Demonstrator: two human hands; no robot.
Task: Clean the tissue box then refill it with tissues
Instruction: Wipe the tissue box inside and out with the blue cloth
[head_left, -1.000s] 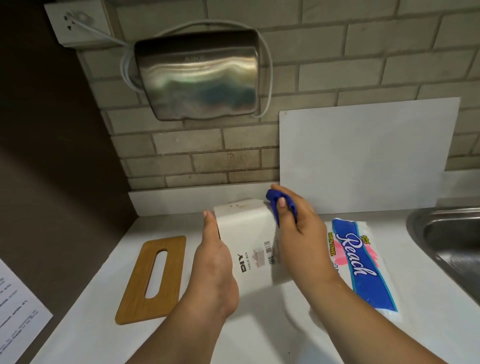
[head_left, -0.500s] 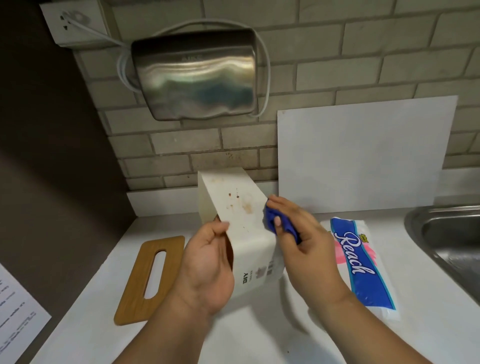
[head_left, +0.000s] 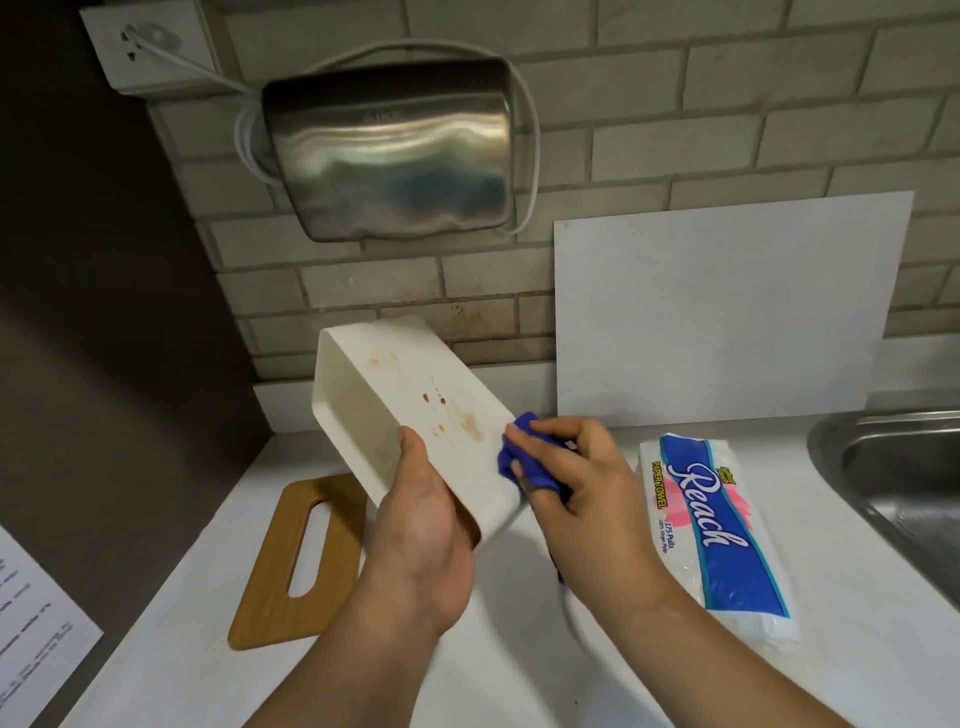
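Observation:
A white tissue box (head_left: 415, 405), lidless and empty, is held tilted above the counter, its open side facing left. Brown stains mark its upward-facing side. My left hand (head_left: 423, 535) grips the box's near end, thumb on the stained side. My right hand (head_left: 566, 478) pinches a blue cloth (head_left: 524, 457) against the box's right edge. The wooden lid (head_left: 296, 561) with its slot lies flat on the counter at the left. A sealed pack of Reach paper towels (head_left: 711, 525) lies on the counter at the right.
A steel sink (head_left: 904, 478) is at the far right. A white board (head_left: 727, 306) leans on the brick wall. A metal hand dryer (head_left: 389, 150) hangs above, wired to a socket (head_left: 150, 47). A printed sheet (head_left: 31, 623) is at the lower left.
The box has been lifted and turned, so its stained side now faces up and its opening shows. My left hand shifted to its near end; the cloth went to the right edge.

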